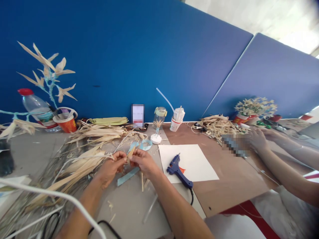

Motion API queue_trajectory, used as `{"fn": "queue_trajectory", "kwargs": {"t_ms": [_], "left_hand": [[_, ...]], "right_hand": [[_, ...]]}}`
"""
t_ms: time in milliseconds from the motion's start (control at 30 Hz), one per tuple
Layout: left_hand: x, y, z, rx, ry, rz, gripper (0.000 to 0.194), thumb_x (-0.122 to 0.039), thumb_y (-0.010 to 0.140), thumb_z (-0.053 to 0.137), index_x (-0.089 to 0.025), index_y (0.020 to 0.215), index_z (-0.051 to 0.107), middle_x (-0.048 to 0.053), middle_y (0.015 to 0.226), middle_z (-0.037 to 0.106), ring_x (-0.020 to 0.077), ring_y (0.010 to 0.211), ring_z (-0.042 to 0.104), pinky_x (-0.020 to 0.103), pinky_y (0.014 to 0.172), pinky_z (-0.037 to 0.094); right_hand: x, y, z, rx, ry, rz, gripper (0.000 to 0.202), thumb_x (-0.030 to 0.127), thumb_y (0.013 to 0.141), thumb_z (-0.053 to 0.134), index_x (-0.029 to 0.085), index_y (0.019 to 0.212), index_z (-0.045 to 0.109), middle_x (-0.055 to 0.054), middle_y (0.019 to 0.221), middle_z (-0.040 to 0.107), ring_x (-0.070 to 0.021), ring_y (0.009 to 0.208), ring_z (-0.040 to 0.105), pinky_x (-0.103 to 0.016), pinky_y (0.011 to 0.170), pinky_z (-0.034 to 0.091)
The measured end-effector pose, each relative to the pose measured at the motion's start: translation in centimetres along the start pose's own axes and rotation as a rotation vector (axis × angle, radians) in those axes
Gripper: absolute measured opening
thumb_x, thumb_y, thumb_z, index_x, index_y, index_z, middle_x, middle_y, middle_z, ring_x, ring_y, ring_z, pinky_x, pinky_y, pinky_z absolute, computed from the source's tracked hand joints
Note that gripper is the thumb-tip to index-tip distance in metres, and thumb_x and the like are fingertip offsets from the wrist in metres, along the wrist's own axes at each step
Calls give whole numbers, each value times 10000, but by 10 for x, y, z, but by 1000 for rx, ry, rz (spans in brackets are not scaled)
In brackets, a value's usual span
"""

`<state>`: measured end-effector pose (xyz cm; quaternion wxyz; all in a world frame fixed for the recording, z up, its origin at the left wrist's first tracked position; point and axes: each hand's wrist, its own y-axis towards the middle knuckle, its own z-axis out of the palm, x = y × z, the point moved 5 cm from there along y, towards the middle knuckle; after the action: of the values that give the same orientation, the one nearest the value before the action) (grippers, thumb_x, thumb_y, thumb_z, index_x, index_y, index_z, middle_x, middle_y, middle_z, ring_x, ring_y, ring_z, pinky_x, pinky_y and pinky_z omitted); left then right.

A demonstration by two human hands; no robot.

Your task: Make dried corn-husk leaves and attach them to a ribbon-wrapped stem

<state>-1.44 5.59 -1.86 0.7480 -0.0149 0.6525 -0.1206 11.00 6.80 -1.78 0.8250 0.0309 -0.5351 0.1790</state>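
Note:
Over the table, my left hand (pixel 113 167) and my right hand (pixel 144 161) meet, both closed, pinching a small yellowish piece of corn husk (pixel 131 152) between their fingertips. A light blue ribbon (pixel 146 144) lies looped just behind my hands, and a flat blue strip (pixel 127 176) lies beneath them. To the left is a spread of dried corn husks (pixel 87 157). A small husk flower (pixel 157 126) with a blue stem stands upright in a round white base (pixel 156 139) beyond my right hand.
A blue glue gun (pixel 179 171) lies on white paper (pixel 199 159) at right, its black cord trailing forward. A white cable (pixel 62 194) crosses the left foreground. A bottle (pixel 37 109), cups and a phone (pixel 138 114) line the blue partition. Another person's arms (pixel 279 159) rest at far right.

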Motion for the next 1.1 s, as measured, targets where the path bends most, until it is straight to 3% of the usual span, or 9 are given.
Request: {"fn": "queue_trajectory", "kwargs": {"t_ms": [133, 267, 367, 433, 533, 667, 733, 867, 1100], "left_hand": [[0, 1, -3, -46, -30, 22, 328, -396, 648, 775, -163, 754, 570, -63, 571, 496, 55, 457, 353, 196, 439, 248], [-4, 6, -20, -224, -204, 106, 331, -316, 587, 811, -170, 735, 553, -108, 497, 400, 29, 399, 269, 179, 406, 232], [-7, 6, -32, -386, -350, 172, 343, -259, 580, 803, -177, 786, 542, -97, 542, 491, 16, 390, 267, 167, 400, 240], [-6, 4, -32, -425, -360, 155, 376, -274, 611, 791, -177, 889, 556, -61, 636, 588, 10, 390, 269, 165, 399, 236], [-1, 4, -17, -280, -245, 49, 533, -333, 658, 778, -187, 1116, 548, -38, 675, 621, 14, 380, 247, 179, 396, 215], [4, 1, 3, -61, -124, -6, 486, -404, 664, 781, -129, 1033, 622, -89, 491, 458, 30, 387, 239, 198, 404, 190], [6, 0, 6, -21, -96, -24, 465, -413, 653, 792, -124, 982, 639, -96, 478, 420, 34, 394, 267, 201, 412, 192], [7, 0, 10, 21, -106, -65, 451, -415, 617, 818, -146, 924, 627, -64, 581, 513, 23, 399, 297, 201, 412, 189], [10, 0, 10, 50, -176, -68, 365, -406, 645, 804, -176, 768, 548, -114, 469, 352, 34, 396, 263, 194, 418, 190]], "right_hand": [[-4, 0, -2, -63, -83, 35, 117, 240, 588, 652, 184, 593, 550, 64, 490, 508, -73, 459, 408, -219, 504, 305], [-4, 1, -6, -117, -135, 54, 80, 209, 599, 596, 195, 578, 520, 75, 453, 482, -76, 437, 409, -221, 492, 297], [-1, 1, -7, -112, -115, 14, 115, 220, 601, 611, 194, 580, 501, 80, 453, 466, -69, 420, 386, -219, 468, 260], [1, 1, -6, -108, -86, -19, 158, 255, 610, 636, 195, 596, 490, 82, 460, 460, -65, 413, 372, -218, 457, 242], [2, 1, -6, -114, -76, -51, 214, 309, 617, 665, 198, 613, 482, 89, 461, 441, -62, 407, 342, -219, 445, 227], [3, 1, -7, -125, -100, -67, 261, 339, 598, 707, 199, 634, 489, 94, 465, 438, -61, 423, 329, -217, 445, 222], [2, 1, -7, -109, -110, -64, 264, 334, 598, 715, 197, 645, 495, 96, 476, 441, -59, 424, 329, -216, 447, 220], [1, 1, -6, -84, -129, -75, 238, 311, 623, 693, 197, 646, 486, 86, 500, 485, -58, 428, 341, -214, 451, 222], [5, -2, -4, -51, -110, -22, 234, 287, 600, 705, 189, 622, 493, 94, 471, 446, -55, 411, 335, -217, 437, 236]]}}
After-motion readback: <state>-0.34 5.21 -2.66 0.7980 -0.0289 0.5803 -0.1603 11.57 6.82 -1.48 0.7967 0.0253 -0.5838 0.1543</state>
